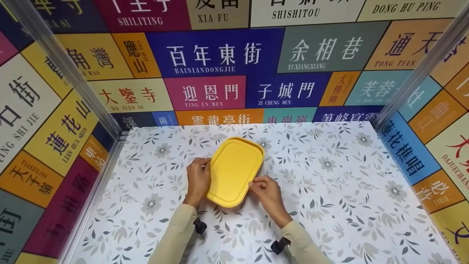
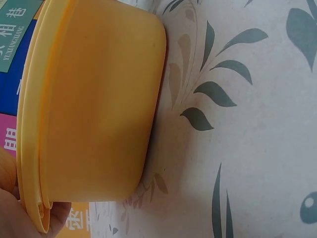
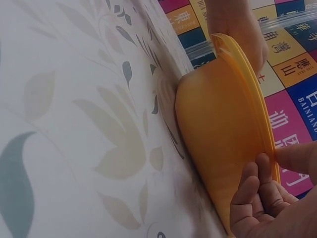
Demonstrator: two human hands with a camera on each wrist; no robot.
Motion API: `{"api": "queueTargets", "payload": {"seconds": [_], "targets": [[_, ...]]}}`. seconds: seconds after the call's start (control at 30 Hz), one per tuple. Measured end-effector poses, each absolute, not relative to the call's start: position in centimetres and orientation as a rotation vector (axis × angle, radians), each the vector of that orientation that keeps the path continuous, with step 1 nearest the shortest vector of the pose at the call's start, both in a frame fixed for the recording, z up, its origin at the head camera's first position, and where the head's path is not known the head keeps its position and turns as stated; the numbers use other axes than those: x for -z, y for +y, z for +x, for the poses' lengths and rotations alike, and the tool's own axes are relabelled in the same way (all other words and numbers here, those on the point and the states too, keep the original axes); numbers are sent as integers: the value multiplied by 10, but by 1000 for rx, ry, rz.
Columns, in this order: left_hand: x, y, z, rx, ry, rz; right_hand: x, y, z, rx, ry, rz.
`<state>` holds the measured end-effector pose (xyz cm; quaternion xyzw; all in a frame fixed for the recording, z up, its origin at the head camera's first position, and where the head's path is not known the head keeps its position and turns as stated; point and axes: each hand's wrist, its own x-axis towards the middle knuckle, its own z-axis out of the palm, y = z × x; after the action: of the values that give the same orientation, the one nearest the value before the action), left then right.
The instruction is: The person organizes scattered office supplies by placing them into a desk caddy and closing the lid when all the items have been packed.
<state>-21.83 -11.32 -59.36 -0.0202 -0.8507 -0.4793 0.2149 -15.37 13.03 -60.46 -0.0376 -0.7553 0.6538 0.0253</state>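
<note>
A yellow lidded food container (image 2: 104,104) stands upright on the tabletop, its length slanting a little to the right at the far end. Its flat yellow lid (image 1: 236,172) covers the top in the head view. At the lid's left edge, my left hand (image 1: 198,181) pinches the rim near a corner, as the left wrist view also shows. My right hand (image 1: 269,194) pinches the rim on the right side between thumb and fingers. In the right wrist view the thumb lies on top of the rim and curled fingers (image 3: 250,191) are below it.
A white tabletop (image 1: 329,209) with a grey leaf and flower print spreads around the container. Colourful panels with Chinese lettering (image 1: 216,53) form walls at the back and both sides. Clear corner posts (image 1: 78,73) stand at the back corners.
</note>
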Motion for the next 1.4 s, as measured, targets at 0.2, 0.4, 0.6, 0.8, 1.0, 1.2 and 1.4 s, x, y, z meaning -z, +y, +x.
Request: {"api": "queueTargets", "payload": {"seconds": [0.2, 0.4, 0.6, 0.8, 1.0, 1.2, 1.4], "targets": [[594, -112, -221, 1338, -2381, -48, 603, 130, -155, -2045, -2307, -129], [593, -112, -222, 1347, -2384, -33, 603, 129, -156, -2016, -2316, -123], [592, -110, -224, 1327, -2381, -48, 604, 133, -159, -1998, -2330, -114], [592, -109, -228, 1317, -2379, -44, 604, 136, -162, -2021, -2339, -122], [591, -108, -230, 1334, -2367, -45, 604, 136, -165, -2066, -2314, -131], [591, -106, -233, 1350, -2376, -33, 602, 135, -167, -2136, -2239, -144], [593, -104, -237, 1365, -2376, -23, 604, 135, -172, -2163, -2217, -173]]}}
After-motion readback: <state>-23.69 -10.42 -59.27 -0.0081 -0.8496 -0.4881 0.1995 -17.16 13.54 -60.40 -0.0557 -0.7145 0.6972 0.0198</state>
